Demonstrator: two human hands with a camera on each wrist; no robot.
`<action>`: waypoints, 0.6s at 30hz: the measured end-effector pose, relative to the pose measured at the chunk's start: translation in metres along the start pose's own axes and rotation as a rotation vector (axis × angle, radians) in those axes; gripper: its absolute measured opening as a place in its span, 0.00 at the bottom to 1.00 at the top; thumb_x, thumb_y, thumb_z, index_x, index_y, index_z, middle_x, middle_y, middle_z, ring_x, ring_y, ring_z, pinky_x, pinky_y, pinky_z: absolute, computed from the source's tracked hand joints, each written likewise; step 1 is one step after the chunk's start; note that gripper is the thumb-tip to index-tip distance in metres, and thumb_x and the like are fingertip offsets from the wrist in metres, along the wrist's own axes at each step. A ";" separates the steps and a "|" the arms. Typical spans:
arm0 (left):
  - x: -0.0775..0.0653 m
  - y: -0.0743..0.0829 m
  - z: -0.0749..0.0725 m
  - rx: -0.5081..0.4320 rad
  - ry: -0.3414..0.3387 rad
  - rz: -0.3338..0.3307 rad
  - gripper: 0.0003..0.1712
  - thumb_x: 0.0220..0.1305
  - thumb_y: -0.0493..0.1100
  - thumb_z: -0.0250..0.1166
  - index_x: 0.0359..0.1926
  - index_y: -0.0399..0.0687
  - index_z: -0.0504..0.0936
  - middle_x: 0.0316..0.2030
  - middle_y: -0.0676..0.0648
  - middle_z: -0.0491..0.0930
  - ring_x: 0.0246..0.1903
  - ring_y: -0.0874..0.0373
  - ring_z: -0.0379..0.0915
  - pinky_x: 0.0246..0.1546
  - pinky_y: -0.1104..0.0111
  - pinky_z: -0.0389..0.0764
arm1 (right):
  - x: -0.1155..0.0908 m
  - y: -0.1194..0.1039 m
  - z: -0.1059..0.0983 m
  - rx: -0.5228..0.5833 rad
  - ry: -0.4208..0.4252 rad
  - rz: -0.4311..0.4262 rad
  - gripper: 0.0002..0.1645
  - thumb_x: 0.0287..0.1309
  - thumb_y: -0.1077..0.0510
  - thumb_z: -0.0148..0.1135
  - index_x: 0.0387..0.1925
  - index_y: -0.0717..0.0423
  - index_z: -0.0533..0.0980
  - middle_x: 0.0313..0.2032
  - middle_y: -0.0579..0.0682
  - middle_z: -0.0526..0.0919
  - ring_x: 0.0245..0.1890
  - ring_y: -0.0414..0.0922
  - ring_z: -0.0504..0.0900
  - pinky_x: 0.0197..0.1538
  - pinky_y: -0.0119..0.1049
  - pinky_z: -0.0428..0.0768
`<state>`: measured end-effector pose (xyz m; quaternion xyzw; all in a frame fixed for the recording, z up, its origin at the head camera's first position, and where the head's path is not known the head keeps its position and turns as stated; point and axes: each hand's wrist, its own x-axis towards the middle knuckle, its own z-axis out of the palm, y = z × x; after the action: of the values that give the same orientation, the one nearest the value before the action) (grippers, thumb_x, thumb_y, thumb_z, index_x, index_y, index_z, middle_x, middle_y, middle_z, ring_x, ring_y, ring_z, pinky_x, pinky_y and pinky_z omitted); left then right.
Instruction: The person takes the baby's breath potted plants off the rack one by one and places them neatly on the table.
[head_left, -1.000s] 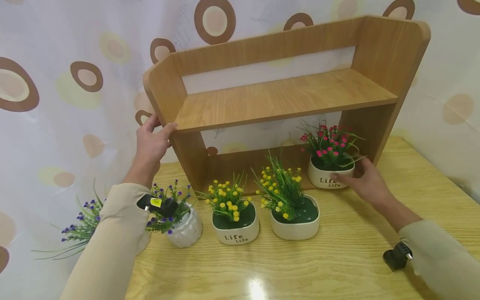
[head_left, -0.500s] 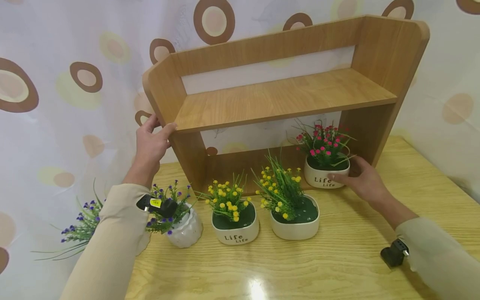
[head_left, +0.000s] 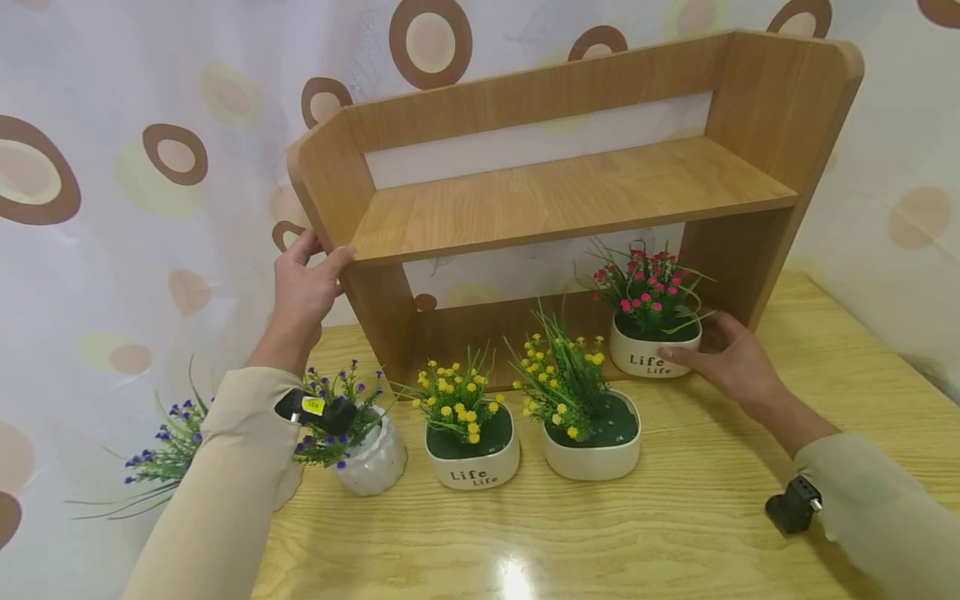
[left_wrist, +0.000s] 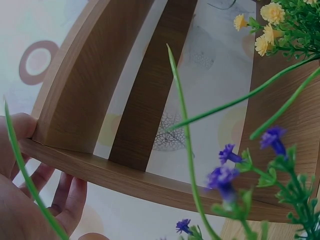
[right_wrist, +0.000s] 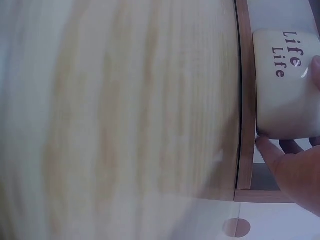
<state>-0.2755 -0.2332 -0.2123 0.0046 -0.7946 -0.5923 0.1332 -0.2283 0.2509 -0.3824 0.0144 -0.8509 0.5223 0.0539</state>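
Note:
A two-tier wooden shelf [head_left: 570, 200] stands at the back of the table. My left hand [head_left: 300, 292] grips its left side panel, the thumb reaching round the front edge at the middle board; in the left wrist view the fingers [left_wrist: 75, 202] are behind that panel. On the bottom board, towards the right end, sits a white "Life" flowerpot [head_left: 652, 360] with pink flowers [head_left: 651, 292]. My right hand [head_left: 738, 362] holds this pot from its right side, thumb on the front. In the right wrist view the pot [right_wrist: 285, 107] rests just behind the shelf's front edge [right_wrist: 246, 115].
Two white pots with yellow flowers, one left [head_left: 472, 462] and one right [head_left: 592, 458], stand before the shelf. Further left are a white fluted pot [head_left: 375, 462] with purple flowers and another purple-flowered plant [head_left: 168, 442], partly hidden by my left sleeve. A patterned curtain [head_left: 247, 167] hangs behind.
The pink-flowered pot has slid slightly left along the bottom board with my right hand, and has stayed there over the last half second. My left hand has kept its place.

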 end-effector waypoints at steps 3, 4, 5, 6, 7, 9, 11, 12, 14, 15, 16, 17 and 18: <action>-0.001 0.001 -0.001 0.002 0.001 -0.001 0.32 0.70 0.46 0.61 0.73 0.56 0.68 0.61 0.43 0.66 0.66 0.43 0.65 0.62 0.43 0.71 | 0.000 -0.003 -0.001 -0.001 -0.003 0.003 0.50 0.60 0.50 0.72 0.73 0.64 0.56 0.65 0.67 0.70 0.52 0.41 0.73 0.45 0.16 0.73; -0.001 0.001 0.000 0.002 0.004 0.000 0.32 0.70 0.46 0.62 0.73 0.56 0.68 0.61 0.43 0.67 0.66 0.44 0.65 0.62 0.44 0.71 | 0.000 -0.003 -0.001 -0.006 -0.001 0.003 0.50 0.60 0.49 0.72 0.73 0.65 0.56 0.65 0.67 0.69 0.54 0.45 0.73 0.45 0.16 0.72; -0.001 0.001 0.000 0.003 0.005 0.002 0.32 0.70 0.46 0.62 0.73 0.56 0.68 0.61 0.44 0.67 0.66 0.43 0.65 0.62 0.44 0.72 | 0.000 -0.003 -0.001 -0.009 0.000 0.003 0.51 0.60 0.49 0.72 0.73 0.65 0.56 0.66 0.68 0.69 0.56 0.48 0.72 0.45 0.15 0.71; -0.002 0.001 0.000 0.003 0.007 0.003 0.32 0.70 0.46 0.62 0.73 0.56 0.68 0.61 0.44 0.67 0.66 0.43 0.65 0.62 0.44 0.72 | 0.000 -0.004 -0.001 -0.011 0.001 0.002 0.51 0.60 0.49 0.72 0.73 0.66 0.56 0.66 0.68 0.69 0.57 0.51 0.71 0.45 0.15 0.71; -0.002 0.001 0.001 0.003 0.008 0.003 0.32 0.70 0.46 0.62 0.73 0.56 0.68 0.61 0.44 0.67 0.66 0.43 0.65 0.62 0.44 0.72 | 0.001 -0.004 -0.002 -0.014 0.004 0.002 0.51 0.60 0.48 0.72 0.73 0.66 0.57 0.66 0.68 0.69 0.58 0.53 0.71 0.45 0.15 0.71; -0.003 0.002 0.001 0.005 0.010 0.002 0.32 0.70 0.46 0.62 0.73 0.56 0.68 0.61 0.44 0.67 0.66 0.44 0.65 0.62 0.44 0.72 | 0.001 -0.003 -0.002 -0.020 0.008 0.005 0.51 0.59 0.48 0.73 0.72 0.67 0.57 0.65 0.69 0.69 0.58 0.54 0.71 0.45 0.15 0.70; -0.004 0.002 0.002 0.006 0.010 0.001 0.32 0.70 0.46 0.62 0.73 0.56 0.68 0.61 0.44 0.67 0.66 0.44 0.65 0.62 0.44 0.72 | 0.001 -0.002 -0.002 -0.020 0.011 0.004 0.51 0.59 0.48 0.73 0.72 0.67 0.57 0.65 0.68 0.69 0.56 0.51 0.72 0.45 0.15 0.71; -0.005 0.002 0.002 0.007 0.011 0.001 0.32 0.70 0.46 0.62 0.73 0.57 0.68 0.61 0.44 0.67 0.66 0.44 0.65 0.62 0.44 0.72 | 0.001 -0.001 -0.002 -0.015 0.012 0.003 0.51 0.59 0.48 0.73 0.72 0.67 0.57 0.65 0.68 0.69 0.55 0.49 0.72 0.45 0.15 0.71; -0.005 0.003 0.002 0.008 0.009 -0.002 0.32 0.70 0.46 0.61 0.73 0.57 0.68 0.61 0.44 0.67 0.66 0.44 0.65 0.62 0.44 0.72 | 0.000 -0.001 -0.003 -0.008 0.013 0.005 0.50 0.59 0.49 0.73 0.72 0.67 0.57 0.65 0.68 0.69 0.53 0.43 0.73 0.45 0.15 0.72; -0.005 0.003 0.002 0.009 0.008 -0.004 0.32 0.70 0.46 0.61 0.73 0.57 0.68 0.61 0.44 0.67 0.66 0.44 0.65 0.62 0.44 0.72 | 0.000 0.000 -0.003 -0.004 0.014 0.007 0.50 0.59 0.49 0.73 0.72 0.67 0.57 0.66 0.68 0.69 0.52 0.41 0.73 0.45 0.16 0.72; -0.005 0.004 0.002 0.008 0.008 -0.006 0.32 0.70 0.46 0.61 0.73 0.57 0.68 0.61 0.44 0.67 0.66 0.44 0.65 0.62 0.44 0.72 | -0.001 0.000 -0.003 -0.002 0.014 0.009 0.50 0.59 0.49 0.73 0.72 0.67 0.57 0.66 0.68 0.69 0.52 0.39 0.72 0.45 0.16 0.72; -0.005 0.004 0.002 0.009 0.007 -0.008 0.32 0.70 0.46 0.61 0.73 0.57 0.68 0.61 0.44 0.67 0.66 0.44 0.65 0.62 0.44 0.72 | -0.001 -0.001 -0.004 0.001 0.013 0.013 0.51 0.59 0.49 0.73 0.73 0.66 0.57 0.66 0.68 0.69 0.51 0.38 0.72 0.44 0.16 0.73; -0.005 0.005 0.001 0.008 0.007 -0.011 0.32 0.70 0.46 0.61 0.73 0.57 0.68 0.61 0.44 0.67 0.66 0.44 0.65 0.62 0.44 0.72 | -0.002 -0.001 -0.004 0.001 0.013 0.018 0.51 0.59 0.49 0.73 0.73 0.66 0.57 0.66 0.68 0.69 0.51 0.38 0.72 0.44 0.16 0.73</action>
<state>-0.2700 -0.2295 -0.2092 0.0113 -0.7966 -0.5897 0.1327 -0.2263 0.2542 -0.3798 0.0034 -0.8505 0.5231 0.0548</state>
